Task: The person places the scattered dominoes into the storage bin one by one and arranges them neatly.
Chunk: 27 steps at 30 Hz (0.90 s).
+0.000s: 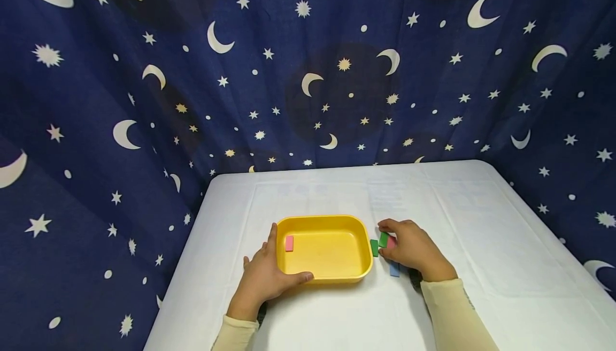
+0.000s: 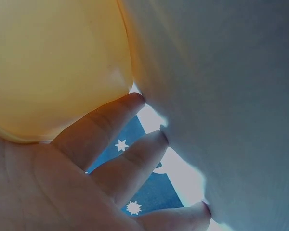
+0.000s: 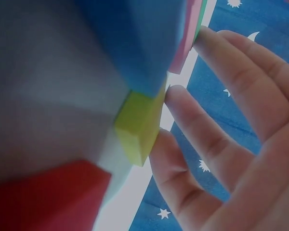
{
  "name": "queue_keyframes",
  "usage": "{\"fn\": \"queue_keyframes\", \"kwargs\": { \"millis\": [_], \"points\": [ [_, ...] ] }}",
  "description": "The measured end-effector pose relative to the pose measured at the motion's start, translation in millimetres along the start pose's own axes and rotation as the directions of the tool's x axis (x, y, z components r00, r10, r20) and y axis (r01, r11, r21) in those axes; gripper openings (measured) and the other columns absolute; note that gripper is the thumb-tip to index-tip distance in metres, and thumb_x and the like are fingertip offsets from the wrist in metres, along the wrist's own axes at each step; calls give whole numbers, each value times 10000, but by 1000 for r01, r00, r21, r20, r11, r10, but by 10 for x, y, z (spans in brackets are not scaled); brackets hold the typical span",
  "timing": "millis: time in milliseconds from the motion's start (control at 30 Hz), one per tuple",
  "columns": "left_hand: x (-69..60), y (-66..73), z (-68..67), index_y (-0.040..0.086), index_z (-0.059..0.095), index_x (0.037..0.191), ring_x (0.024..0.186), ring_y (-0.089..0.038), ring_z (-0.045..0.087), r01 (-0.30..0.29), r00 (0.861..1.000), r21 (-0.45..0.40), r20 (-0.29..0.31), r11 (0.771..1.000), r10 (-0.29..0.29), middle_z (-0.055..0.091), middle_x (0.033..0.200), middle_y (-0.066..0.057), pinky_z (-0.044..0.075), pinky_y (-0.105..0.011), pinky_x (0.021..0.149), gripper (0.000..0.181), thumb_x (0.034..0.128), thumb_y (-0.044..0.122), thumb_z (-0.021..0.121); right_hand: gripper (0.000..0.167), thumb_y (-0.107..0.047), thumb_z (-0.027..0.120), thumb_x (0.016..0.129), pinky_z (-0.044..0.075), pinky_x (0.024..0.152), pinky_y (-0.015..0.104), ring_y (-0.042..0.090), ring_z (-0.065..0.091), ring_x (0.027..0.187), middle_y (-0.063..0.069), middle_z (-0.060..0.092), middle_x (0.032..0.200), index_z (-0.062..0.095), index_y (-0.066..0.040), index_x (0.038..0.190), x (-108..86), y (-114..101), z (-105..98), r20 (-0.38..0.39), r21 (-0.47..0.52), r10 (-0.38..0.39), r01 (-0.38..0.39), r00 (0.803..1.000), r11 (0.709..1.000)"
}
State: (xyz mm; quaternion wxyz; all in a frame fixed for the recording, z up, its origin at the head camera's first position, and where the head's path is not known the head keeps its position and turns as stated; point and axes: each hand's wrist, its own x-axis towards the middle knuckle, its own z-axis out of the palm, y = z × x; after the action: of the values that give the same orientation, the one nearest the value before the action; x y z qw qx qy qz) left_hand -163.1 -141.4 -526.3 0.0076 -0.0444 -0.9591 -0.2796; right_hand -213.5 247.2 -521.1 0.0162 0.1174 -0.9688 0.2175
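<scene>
A yellow tray (image 1: pixel 322 277) stands on the table with a pink block (image 1: pixel 289 243) lying inside, near its left end. My left hand (image 1: pixel 263 282) rests against the tray's left side, its fingers straight along the wall and the thumb on the front rim. To the right of the tray, my right hand (image 1: pixel 415 249) pinches a green block (image 1: pixel 383 239) between thumb and index finger. Another pink block (image 1: pixel 392 242) sits right beside it, partly under the fingers. A second green block (image 1: pixel 374 248) is between the tray's right wall and my fingertips.
A blue block (image 1: pixel 394 269) lies below my right hand. The right wrist view also has a yellow block (image 3: pixel 139 125) near the fingertips and a red block (image 3: pixel 53 197). The table (image 1: pixel 332 319) has a white cover; a dark blue curtain (image 1: pixel 269 83) with moons and stars surrounds it.
</scene>
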Motion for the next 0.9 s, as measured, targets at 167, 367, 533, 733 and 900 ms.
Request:
{"fn": "queue_keyframes", "kwargs": {
  "millis": [167, 367, 533, 733, 900],
  "points": [
    [5, -18, 18, 219, 58, 1718, 1414, -370, 523, 5, 1000, 9, -5, 1000, -5, 577, 1498, -182, 202, -845, 1092, 1602, 486, 1045, 661, 673, -354, 929, 792, 483, 1018, 614, 365, 615, 1197, 53, 737, 1258, 681, -145, 1382, -8, 9, 6, 11, 15, 11, -11, 1000, 1000],
    [16, -13, 18, 227, 47, 1719, 1415, -377, 520, 5, 1000, -1, -4, 1000, -5, 571, 1503, -186, 191, -846, 1097, 1585, 509, 1004, 713, 665, -344, 935, 795, 479, 1024, 616, 372, 618, 1189, 56, 743, 1253, 686, -136, 1376, -3, 25, 2, 6, 25, 3, -3, 1000, 1000],
    [14, 5, 10, 223, 49, 1719, 1421, -376, 514, 7, 1000, 1, -2, 1000, -7, 570, 1505, -184, 192, -844, 1099, 1590, 504, 1009, 708, 638, -318, 936, 810, 469, 1041, 615, 381, 628, 1180, 64, 750, 1245, 690, -116, 1364, 5, 52, -8, -2, 26, -26, 26, 1000, 999],
    [7, 13, 3, 200, 66, 1718, 1424, -376, 512, 9, 1000, -2, 2, 1000, -9, 574, 1500, -185, 198, -842, 1097, 1598, 500, 1010, 708, 611, -290, 939, 815, 464, 1046, 616, 381, 631, 1174, 58, 756, 1225, 699, -105, 1346, 0, 56, -22, -1, 36, -35, 35, 999, 999],
    [0, 10, 0, 209, 57, 1718, 1421, -378, 515, 7, 1000, 0, -2, 1000, -7, 572, 1502, -186, 199, -846, 1094, 1591, 507, 1004, 713, 582, -280, 934, 823, 468, 1046, 615, 375, 639, 1158, 33, 751, 1201, 709, -107, 1332, 2, 56, -7, -5, 30, -34, 35, 999, 999]
  ]
}}
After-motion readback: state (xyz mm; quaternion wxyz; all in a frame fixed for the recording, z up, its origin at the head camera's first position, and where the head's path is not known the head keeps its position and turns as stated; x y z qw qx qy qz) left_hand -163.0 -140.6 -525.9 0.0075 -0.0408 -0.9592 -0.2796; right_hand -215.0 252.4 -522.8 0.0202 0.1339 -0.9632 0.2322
